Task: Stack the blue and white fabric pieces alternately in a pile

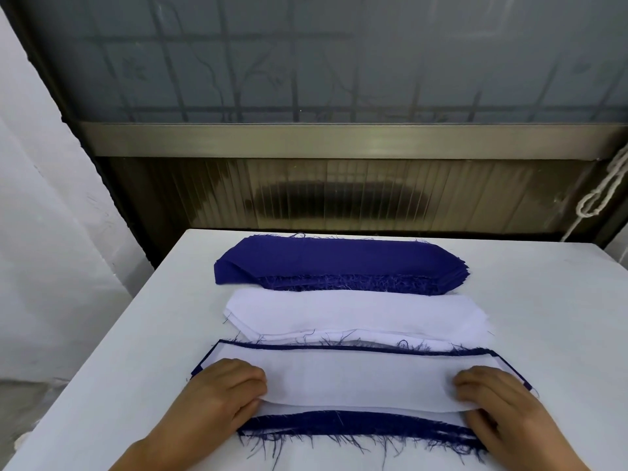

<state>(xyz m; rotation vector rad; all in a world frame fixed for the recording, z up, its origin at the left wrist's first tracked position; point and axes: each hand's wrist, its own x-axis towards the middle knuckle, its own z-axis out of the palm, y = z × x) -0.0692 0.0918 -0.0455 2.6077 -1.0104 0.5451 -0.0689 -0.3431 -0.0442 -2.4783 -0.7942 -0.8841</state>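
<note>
Table (560,300): far, blue stack (339,263); middle, white stack (356,312); near edge, alternating pile (356,426). Top white piece (360,379) being squared. Left hand (221,392), right hand (499,399): curled fingers grip its ends. Next, likely: a blue piece.

We see three groups of cloth laid in rows on a white tabletop. Farthest from us lies a stack of dark blue woven fabric pieces (339,263), long with angled ends, its near edge thick with frayed threads. Just in front of it lies a stack of thin white fabric pieces (356,314) of the same shape, lying flat, its near edge slightly lifted. Nearest us sits the mixed pile (360,426), blue edges and loose threads showing at back and front. On top of it lies a single white fabric piece (356,382), flat, its near edge slightly raised.
</note>
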